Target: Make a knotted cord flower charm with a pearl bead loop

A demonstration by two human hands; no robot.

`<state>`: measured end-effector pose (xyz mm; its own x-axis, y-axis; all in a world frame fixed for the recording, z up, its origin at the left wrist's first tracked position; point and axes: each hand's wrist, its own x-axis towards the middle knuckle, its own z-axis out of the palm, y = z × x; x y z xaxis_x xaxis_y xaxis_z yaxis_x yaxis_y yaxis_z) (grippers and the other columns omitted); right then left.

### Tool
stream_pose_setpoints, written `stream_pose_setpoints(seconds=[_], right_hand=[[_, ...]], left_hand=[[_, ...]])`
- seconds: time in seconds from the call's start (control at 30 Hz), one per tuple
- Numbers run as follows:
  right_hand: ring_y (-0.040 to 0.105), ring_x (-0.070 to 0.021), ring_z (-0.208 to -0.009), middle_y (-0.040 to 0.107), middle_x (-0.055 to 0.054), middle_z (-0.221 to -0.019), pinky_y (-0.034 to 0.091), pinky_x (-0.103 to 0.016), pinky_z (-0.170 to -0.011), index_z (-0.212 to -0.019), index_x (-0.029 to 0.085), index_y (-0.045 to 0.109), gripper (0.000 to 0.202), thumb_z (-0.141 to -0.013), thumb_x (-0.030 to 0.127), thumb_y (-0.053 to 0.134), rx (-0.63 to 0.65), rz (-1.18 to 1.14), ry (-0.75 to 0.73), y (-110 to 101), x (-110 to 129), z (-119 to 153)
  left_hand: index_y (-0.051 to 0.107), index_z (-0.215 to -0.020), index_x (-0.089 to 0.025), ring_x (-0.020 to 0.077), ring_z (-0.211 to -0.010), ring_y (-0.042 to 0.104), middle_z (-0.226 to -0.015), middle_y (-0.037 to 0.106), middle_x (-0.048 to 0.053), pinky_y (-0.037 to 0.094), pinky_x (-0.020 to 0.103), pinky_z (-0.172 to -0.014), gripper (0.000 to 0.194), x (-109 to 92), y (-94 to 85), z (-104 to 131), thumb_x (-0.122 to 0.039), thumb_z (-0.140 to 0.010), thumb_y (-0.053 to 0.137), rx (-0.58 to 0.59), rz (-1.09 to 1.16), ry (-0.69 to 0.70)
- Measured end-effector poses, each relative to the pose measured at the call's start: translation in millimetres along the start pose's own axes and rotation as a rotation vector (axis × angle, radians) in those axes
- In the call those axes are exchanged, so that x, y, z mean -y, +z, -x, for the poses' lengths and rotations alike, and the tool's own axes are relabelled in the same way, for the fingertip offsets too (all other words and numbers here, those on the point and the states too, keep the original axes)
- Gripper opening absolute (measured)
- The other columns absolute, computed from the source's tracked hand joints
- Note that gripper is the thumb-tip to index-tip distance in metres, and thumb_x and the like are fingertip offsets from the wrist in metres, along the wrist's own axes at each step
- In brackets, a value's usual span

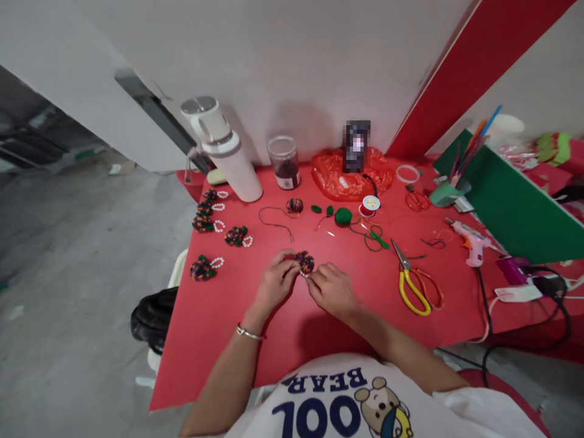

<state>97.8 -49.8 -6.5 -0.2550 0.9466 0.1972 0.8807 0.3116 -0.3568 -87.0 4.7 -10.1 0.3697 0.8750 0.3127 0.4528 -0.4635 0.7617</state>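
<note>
Between my hands, just above the red table, is a dark multicoloured yarn flower (305, 261) with a short row of white beads (304, 275) at its lower edge. My left hand (275, 283) is closed on the flower's left side, thumb and fingers pinched together. From the right, my right hand (332, 288) is closed with its fingertips at the end of the beads; the exact grip is partly hidden. Several similar yarn flowers, one of them (203, 268) nearest the front, lie at the left with white bead loops. A multicoloured yarn ball (294, 205) sits beyond my hands.
Yellow-handled scissors (413, 289) lie right of my hands. Beyond are a green yarn ball (343, 216), a crochet hook (379, 239) and a thread spool (370, 204). A pink glue gun (474, 243) with cables is far right; a white bottle (235, 164) and jar (283, 163) stand behind.
</note>
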Motion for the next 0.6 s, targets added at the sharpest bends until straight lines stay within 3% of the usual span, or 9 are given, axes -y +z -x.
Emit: stream_pose_setpoints(seconds=[0.13, 0.3, 0.47, 0.6], right_hand=[[0.062, -0.0157, -0.082, 0.071, -0.004, -0.084, 0.040, -0.026, -0.071, -0.084, 0.020, 0.073, 0.015, -0.093, 0.021, 0.062, -0.035, -0.059, 0.118, -9.4, -8.1, 0.1], [0.064, -0.0175, -0.086, 0.071, -0.005, -0.087, 0.041, -0.028, -0.073, -0.082, 0.019, 0.073, 0.019, -0.096, 0.025, 0.060, -0.028, 0.020, 0.196, -19.8, -21.6, 2.0], [0.064, -0.0202, -0.092, 0.070, -0.007, -0.090, 0.042, -0.030, -0.074, -0.087, 0.019, 0.073, 0.024, -0.099, 0.027, 0.055, -0.024, 0.120, 0.249, -26.9, -28.6, 1.1], [0.064, -0.0201, -0.095, 0.070, -0.007, -0.098, 0.043, -0.030, -0.075, -0.101, 0.021, 0.072, 0.020, -0.101, 0.025, 0.053, -0.039, 0.085, 0.243, -33.6, -25.1, 2.8]], left_hand=[[0.070, -0.086, -0.018, 0.0202, -0.104, 0.066, -0.112, 0.066, 0.011, 0.053, 0.033, -0.090, 0.018, 1.1, 1.1, -1.7, -0.018, -0.096, 0.054, 0.007, 0.036, -0.020], [0.068, -0.080, -0.018, 0.0212, -0.107, 0.065, -0.111, 0.066, 0.011, 0.052, 0.033, -0.091, 0.021, -4.6, 10.4, -2.3, -0.018, -0.095, 0.053, 0.035, 0.079, -0.034], [0.067, -0.081, -0.018, 0.0206, -0.101, 0.066, -0.108, 0.065, 0.011, 0.053, 0.034, -0.088, 0.020, -9.4, 21.1, -2.9, -0.017, -0.094, 0.052, 0.005, 0.100, -0.016], [0.067, -0.080, -0.018, 0.0203, -0.100, 0.065, -0.106, 0.065, 0.011, 0.054, 0.034, -0.089, 0.019, -12.2, 25.0, -2.5, -0.015, -0.093, 0.052, -0.048, 0.078, -0.011]])
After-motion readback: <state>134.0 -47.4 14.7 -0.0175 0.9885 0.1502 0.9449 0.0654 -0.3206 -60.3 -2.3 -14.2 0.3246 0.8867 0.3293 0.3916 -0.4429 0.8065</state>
